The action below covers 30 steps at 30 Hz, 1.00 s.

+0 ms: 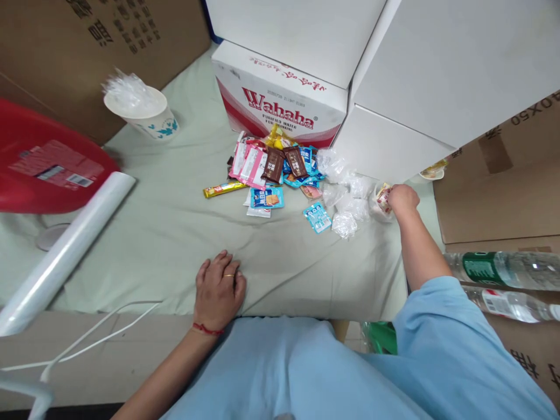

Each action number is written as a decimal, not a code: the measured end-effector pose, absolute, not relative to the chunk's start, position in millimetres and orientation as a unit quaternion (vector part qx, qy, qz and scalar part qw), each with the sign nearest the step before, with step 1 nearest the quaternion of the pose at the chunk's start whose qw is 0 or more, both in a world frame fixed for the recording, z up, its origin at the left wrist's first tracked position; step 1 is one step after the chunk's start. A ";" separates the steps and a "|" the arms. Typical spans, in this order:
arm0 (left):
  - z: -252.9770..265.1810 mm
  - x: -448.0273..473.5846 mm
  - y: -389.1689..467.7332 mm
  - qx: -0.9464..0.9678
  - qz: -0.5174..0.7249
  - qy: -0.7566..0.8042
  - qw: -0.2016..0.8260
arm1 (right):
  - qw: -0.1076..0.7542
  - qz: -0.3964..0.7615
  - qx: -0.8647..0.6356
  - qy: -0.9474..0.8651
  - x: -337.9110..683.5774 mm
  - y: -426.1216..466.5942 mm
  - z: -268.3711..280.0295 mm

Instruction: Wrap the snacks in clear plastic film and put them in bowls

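Note:
My left hand (219,289) lies palm down on the pale green cloth (175,251) near the front edge, fingers stretched out and nothing in them. My right hand (403,198) is closed on a small cream packet with a red pattern (384,198), at the right side. That packet is at a clear plastic bag (382,211); I cannot tell whether it is inside or above it. Several crumpled clear plastic bundles (350,204) lie just left of it. Further left is a pile of snack packets, with brown packets (274,165), pink-and-white packets (252,167) and blue packets (266,198).
A Wahaha water carton (280,105) and white boxes (402,70) stand behind the pile. At the left are a paper cup (153,125) stuffed with plastic, a red container (48,163) and a white roll (65,251). Plastic bottles (503,271) lie at the right.

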State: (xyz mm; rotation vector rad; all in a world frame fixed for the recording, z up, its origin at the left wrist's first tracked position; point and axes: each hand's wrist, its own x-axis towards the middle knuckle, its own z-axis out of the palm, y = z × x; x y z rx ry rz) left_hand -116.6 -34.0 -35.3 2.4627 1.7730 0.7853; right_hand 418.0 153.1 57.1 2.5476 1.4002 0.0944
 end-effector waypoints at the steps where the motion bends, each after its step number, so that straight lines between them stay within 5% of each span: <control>1: -35.3 -116.5 -34.1 0.785 0.252 0.566 0.005 | 0.107 0.039 0.871 0.477 416.7 150.9 60.6; 6: -36.0 -116.8 -35.0 0.784 0.263 0.562 0.008 | -0.153 0.134 0.838 0.507 390.8 121.5 79.4; 9: -35.8 -117.1 -35.3 0.784 0.265 0.561 0.007 | -0.257 0.076 0.729 0.630 356.9 101.2 81.7; 14: -35.8 -115.2 -34.9 0.780 0.264 0.566 0.022 | -0.164 -0.007 0.618 0.769 295.0 98.9 70.1; 19: -36.8 -118.5 -37.5 0.750 0.324 0.571 0.081 | -0.050 -0.038 0.664 0.745 260.2 117.1 68.8; 25: -9.3 -117.2 -43.2 0.640 0.435 0.596 0.214 | -0.396 -0.185 0.689 0.578 235.9 76.2 79.2; 30: 16.4 -74.2 -20.4 0.446 0.427 0.526 0.585 | -0.556 -0.515 0.583 0.292 190.4 14.1 46.1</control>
